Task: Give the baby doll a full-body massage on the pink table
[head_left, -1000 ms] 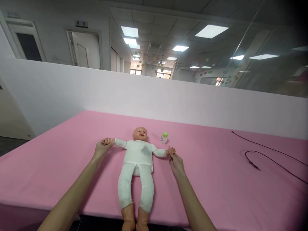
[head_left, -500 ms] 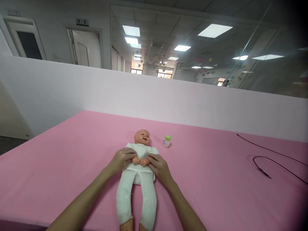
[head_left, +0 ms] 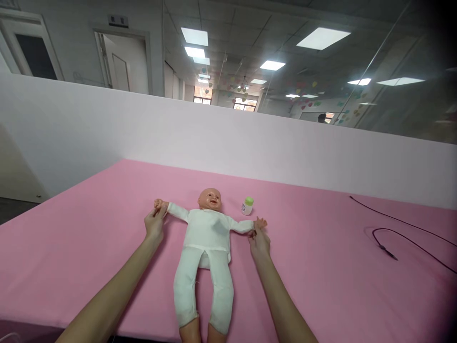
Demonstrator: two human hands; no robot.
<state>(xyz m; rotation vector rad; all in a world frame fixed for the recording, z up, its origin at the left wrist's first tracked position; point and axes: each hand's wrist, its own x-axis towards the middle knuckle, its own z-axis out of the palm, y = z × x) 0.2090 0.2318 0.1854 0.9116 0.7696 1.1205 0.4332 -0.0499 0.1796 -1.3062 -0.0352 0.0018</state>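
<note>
A baby doll (head_left: 209,231) in a white top and white trousers lies on its back, head away from me, on a pink-covered table (head_left: 107,228). Both its arms are stretched out to the sides. My left hand (head_left: 154,225) is closed around the doll's wrist on the left, just below its small plastic hand. On the other side my right hand (head_left: 259,239) grips the doll's other wrist, with the doll's spread fingers showing above mine. The doll's feet run out of the bottom of the view.
A small white jar with a green lid (head_left: 247,206) stands right of the doll's head. A thin black cable (head_left: 400,234) curves over the table at the right. Behind the table runs a low white wall (head_left: 214,133) with glass above it.
My hands have moved apart, drawing the doll's arms from folded over its chest out to both sides. The jar and cable lie where they were; the view has shifted slightly.
</note>
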